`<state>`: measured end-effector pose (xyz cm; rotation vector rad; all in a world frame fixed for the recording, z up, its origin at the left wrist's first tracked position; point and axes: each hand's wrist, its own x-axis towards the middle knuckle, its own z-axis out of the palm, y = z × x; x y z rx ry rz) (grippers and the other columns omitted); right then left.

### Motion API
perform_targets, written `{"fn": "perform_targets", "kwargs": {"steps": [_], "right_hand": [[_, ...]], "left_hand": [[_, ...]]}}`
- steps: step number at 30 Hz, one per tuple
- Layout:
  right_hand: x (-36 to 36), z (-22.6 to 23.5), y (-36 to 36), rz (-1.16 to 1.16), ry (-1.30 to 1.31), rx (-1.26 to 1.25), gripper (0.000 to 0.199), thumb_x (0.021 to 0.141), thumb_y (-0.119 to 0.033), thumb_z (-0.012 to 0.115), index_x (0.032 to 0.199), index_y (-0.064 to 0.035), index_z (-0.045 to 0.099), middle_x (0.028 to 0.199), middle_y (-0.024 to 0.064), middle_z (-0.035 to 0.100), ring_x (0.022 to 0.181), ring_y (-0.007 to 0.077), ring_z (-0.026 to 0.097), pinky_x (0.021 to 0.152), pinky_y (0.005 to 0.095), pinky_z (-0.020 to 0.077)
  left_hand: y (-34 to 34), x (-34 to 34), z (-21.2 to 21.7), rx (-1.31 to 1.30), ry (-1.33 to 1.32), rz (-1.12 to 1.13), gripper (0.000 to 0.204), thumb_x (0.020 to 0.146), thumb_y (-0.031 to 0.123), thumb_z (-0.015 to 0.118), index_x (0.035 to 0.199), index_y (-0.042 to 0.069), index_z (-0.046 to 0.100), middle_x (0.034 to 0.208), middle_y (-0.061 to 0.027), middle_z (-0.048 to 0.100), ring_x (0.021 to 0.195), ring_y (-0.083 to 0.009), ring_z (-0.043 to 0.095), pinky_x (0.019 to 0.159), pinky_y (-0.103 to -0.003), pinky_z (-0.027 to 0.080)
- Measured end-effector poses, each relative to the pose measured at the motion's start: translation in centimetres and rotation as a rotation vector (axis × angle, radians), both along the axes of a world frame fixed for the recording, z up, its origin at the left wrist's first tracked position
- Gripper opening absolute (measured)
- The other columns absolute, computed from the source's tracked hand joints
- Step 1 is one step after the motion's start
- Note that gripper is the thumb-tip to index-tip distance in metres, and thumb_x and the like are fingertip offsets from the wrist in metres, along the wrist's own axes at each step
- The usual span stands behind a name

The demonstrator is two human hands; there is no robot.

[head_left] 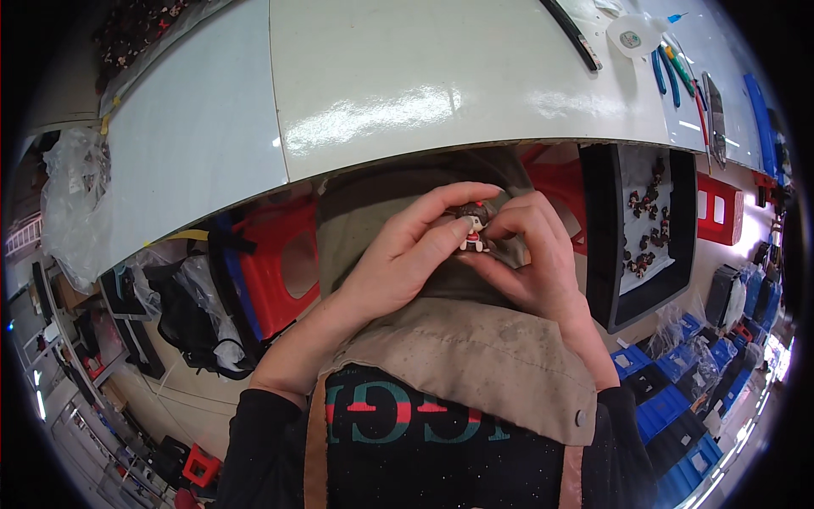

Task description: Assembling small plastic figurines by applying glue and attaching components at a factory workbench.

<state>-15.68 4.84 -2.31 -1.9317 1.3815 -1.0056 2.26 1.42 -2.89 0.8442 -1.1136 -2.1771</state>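
A small figurine (473, 240) with a brown head, a pale face and some red on its body sits near the middle of the frame, just above the apron (458, 343) over the person's lap. The left hand (398, 254) has it pinched, thumb across its front and fingers closed round behind. The right hand (544, 254) curls in close at the figurine's right side, fingers bent; I can't tell whether they grip it or something small beside it. Right of the hands stands a black tray (600, 246) with dark little pieces (651, 204) scattered inside. A red stool (267, 276) shows left of centre. Across the top runs a pale worktable (475, 76), with a white bottle (634, 38) and blue-handled pliers (666, 76) toward its upper right. Blue bins (666, 413) crowd the lower right.
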Motion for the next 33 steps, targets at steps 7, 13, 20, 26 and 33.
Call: {"fn": "perform_targets", "kwargs": {"steps": [7,13,20,26,33], "right_hand": [[-0.2,0.5,-0.5,0.020,0.026,0.053,0.053,0.063,-0.002,0.077,0.111,-0.0055,0.055,0.114,0.0131,0.051,0.109,0.0287,0.051,0.089,0.0343,0.0451],[-0.8,0.1,-0.8,0.116,0.086,0.101,0.057,0.066,0.002,0.072,0.119,-0.0058,0.052,0.121,0.0129,0.050,0.113,0.0296,0.050,0.093,0.0365,0.0439],[-1.1,0.4,-0.7,0.070,-0.044,0.163,0.058,0.065,0.002,0.072,0.119,-0.0053,0.052,0.124,0.0136,0.049,0.115,0.0300,0.050,0.095,0.0361,0.0426],[-1.7,1.2,-1.1,0.117,-0.046,0.190,0.048,0.071,-0.002,0.070,0.117,-0.0060,0.054,0.122,0.0140,0.049,0.111,0.0293,0.051,0.091,0.0351,0.0447],[-2.0,1.2,-1.3,0.145,-0.010,0.169,0.049,0.069,0.000,0.069,0.116,-0.0063,0.056,0.124,0.0136,0.048,0.112,0.0293,0.051,0.091,0.0358,0.0448]], "left_hand": [[0.1,-0.3,-0.3,0.143,0.088,0.139,0.038,0.095,0.013,0.049,0.131,0.004,0.042,0.112,-0.0051,0.054,0.102,-0.0094,0.052,0.088,-0.025,0.044],[0.2,-0.1,-0.8,0.179,0.052,0.098,0.044,0.093,0.012,0.054,0.133,0.001,0.039,0.114,-0.0057,0.054,0.101,-0.0105,0.054,0.088,-0.025,0.046],[0.7,-0.1,-0.6,0.153,0.084,0.053,0.057,0.088,0.009,0.062,0.137,-0.001,0.034,0.112,-0.0045,0.055,0.101,-0.0087,0.053,0.088,-0.023,0.045],[0.6,-0.4,-0.3,0.162,0.046,0.047,0.058,0.087,0.009,0.063,0.137,-0.001,0.034,0.115,-0.0048,0.054,0.103,-0.0094,0.053,0.089,-0.023,0.044],[0.5,-0.2,-0.1,0.184,0.125,0.009,0.053,0.088,0.003,0.059,0.136,0.000,0.036,0.123,-0.0093,0.052,0.113,-0.0164,0.052,0.095,-0.029,0.043]]}}
